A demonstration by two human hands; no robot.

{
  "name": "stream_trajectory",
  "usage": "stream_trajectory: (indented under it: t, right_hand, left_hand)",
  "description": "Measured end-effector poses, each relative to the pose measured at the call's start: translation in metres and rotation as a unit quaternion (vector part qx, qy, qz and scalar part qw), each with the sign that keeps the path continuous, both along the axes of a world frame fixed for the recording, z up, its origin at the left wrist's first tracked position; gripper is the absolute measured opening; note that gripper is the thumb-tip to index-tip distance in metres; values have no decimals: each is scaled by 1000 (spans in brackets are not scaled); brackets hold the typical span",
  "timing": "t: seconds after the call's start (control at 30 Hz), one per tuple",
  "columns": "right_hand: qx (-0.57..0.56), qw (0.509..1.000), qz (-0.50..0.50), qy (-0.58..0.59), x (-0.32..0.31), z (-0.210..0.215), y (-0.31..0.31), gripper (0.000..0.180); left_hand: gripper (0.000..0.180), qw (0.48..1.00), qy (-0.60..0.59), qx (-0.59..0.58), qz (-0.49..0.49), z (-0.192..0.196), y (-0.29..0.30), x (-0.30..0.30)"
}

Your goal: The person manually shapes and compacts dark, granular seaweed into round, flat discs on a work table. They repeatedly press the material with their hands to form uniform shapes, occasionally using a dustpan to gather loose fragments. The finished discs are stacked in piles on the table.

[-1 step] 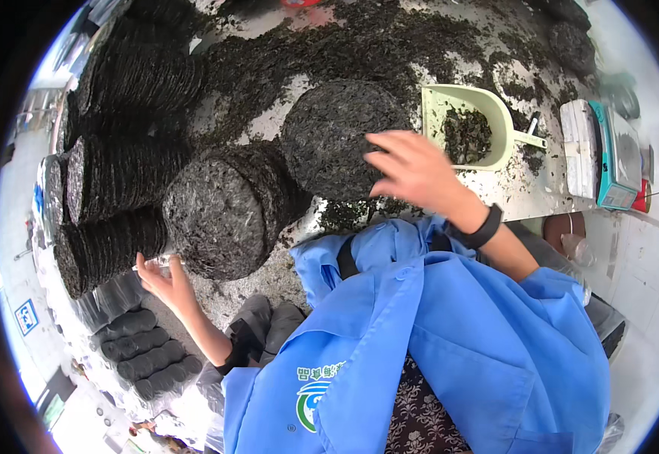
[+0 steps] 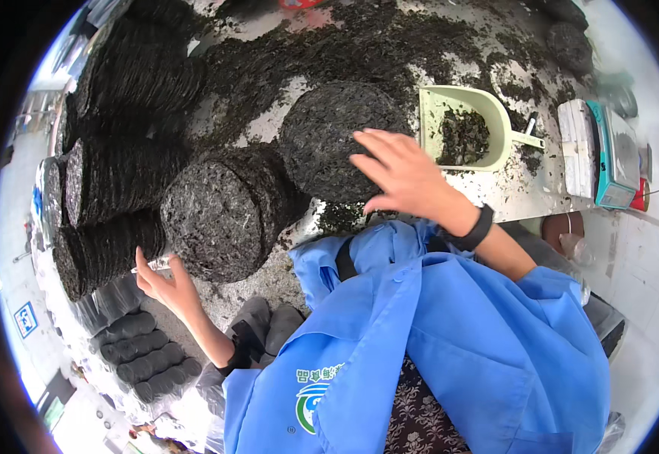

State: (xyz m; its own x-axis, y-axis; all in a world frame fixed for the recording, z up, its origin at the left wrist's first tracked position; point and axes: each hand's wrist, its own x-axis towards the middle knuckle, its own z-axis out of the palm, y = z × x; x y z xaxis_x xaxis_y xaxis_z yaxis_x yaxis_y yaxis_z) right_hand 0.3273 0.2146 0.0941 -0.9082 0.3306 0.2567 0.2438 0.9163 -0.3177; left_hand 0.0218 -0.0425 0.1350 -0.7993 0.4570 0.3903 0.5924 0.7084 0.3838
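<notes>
My right hand (image 2: 404,178) lies flat on the upper disc (image 2: 329,140), a dark round pressed cake of leaf, fingers spread apart & resting on its right edge, gripping nothing. Black band (image 2: 475,229) on that wrist. My left hand (image 2: 164,284) sits low, palm up, fingers loosely apart, just beside the lower rim of the front stack (image 2: 227,212), a roll of the same discs lying on its side w/ its round face toward me. Can't tell if the fingertips actually touch the stack; something thin & pale near them is too small to make out.

Upper disc sits center on the table (image 2: 530,198), leaning behind the front stack; its lower part is hidden by my hand & that stack. More stacks (image 2: 114,181) pile to the left, edges bent by the lens, far ones running into the dark rim. Loose leaf crumbs (image 2: 390,45) cover most of the tabletop.

Right of my hand: pale green scoop (image 2: 462,129) w/ some leaf in it, near but apart. Further right a scale (image 2: 609,163), partly washed out. My blue coat (image 2: 450,340) blocks the near table edge & whatever's under it. Lower left, dark bagged rolls (image 2: 144,352) on the floor, blurry.
</notes>
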Motion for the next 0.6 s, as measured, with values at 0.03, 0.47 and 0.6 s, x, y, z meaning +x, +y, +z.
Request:
stream_trajectory:
  t: [0.03,0.47,0.6]
  right_hand:
    - [19,999,6,-46,-8,6,-5,78]
    - [2,998,-18,65,-9,-12,14,26]
    - [-79,962,-179,190,1,-29,54,11]
  left_hand:
    - [45,998,7,-13,-61,5,10,9]
    - [34,967,48,-164,-191,4,56,53]
    - [32,936,-71,-29,-343,31,93,97]
